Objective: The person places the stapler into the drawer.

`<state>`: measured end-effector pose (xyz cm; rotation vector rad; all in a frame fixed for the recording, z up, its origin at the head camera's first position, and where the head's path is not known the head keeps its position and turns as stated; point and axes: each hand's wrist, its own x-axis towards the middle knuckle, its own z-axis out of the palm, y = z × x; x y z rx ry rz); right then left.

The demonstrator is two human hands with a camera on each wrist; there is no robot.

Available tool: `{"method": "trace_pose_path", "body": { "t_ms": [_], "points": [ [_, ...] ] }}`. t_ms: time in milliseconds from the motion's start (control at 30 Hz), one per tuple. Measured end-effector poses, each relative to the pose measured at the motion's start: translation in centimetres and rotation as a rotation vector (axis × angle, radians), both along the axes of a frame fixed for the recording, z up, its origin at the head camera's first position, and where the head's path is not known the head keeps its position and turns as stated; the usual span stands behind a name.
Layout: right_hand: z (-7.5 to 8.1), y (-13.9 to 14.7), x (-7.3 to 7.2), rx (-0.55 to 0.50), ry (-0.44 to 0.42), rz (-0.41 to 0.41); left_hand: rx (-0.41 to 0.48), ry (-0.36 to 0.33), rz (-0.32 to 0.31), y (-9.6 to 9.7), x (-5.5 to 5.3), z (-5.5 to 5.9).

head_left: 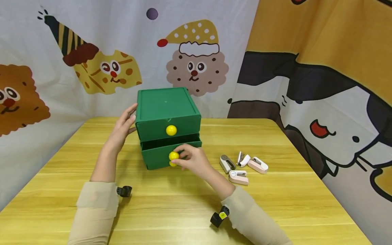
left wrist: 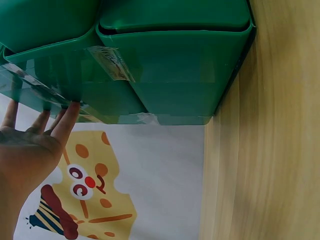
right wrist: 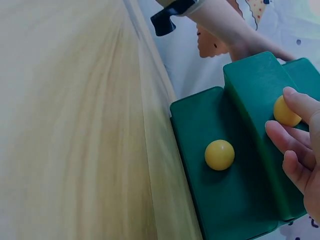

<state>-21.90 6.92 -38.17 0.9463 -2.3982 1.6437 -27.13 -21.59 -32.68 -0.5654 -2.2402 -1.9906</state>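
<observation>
A green drawer cabinet (head_left: 166, 103) with yellow ball knobs stands on the table. Its middle drawer (head_left: 157, 157) is pulled partly out and juts past the top drawer (head_left: 153, 130) and the bottom drawer (right wrist: 195, 115). My right hand (head_left: 193, 159) pinches the middle drawer's yellow knob (right wrist: 286, 112) between thumb and fingers. A second knob (right wrist: 219, 155) shows on the bottom drawer front. My left hand (head_left: 120, 129) rests at the cabinet's left side, and in the left wrist view its extended fingers (left wrist: 67, 120) lie against the taped green wall (left wrist: 170, 80).
Several small staplers lie to the right of the cabinet, among them a grey one (head_left: 227, 164) and a pink one (head_left: 258, 165). Behind the wooden table (head_left: 153, 207) hangs a printed cloth (head_left: 116, 20). Each wrist wears a black camera (head_left: 124, 191).
</observation>
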Motion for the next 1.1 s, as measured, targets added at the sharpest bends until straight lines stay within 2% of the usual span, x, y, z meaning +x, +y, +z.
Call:
{"method": "trace_pose_path", "body": {
  "t_ms": [300, 633, 900, 1033, 1100],
  "points": [
    [0.4, 1.1, 2.1, 0.065, 0.107, 0.086, 0.002, 0.001, -0.006, -0.1, 0.1, 0.0],
    [0.6, 1.9, 4.1, 0.096, 0.15, 0.135, -0.013, 0.0, -0.003, -0.1, 0.1, -0.3],
    [3.2, 1.8, 6.7, 0.103, 0.19, 0.177, -0.006, 0.002, -0.008, -0.1, 0.1, -0.3],
    [3.7, 1.9, 7.2, 0.111, 0.197, 0.19, -0.007, -0.001, -0.009, 0.0, 0.1, 0.0],
    [3.3, 2.1, 6.9, 0.114, 0.187, 0.189, -0.007, -0.003, -0.008, 0.2, 0.3, 0.3]
  ]
}}
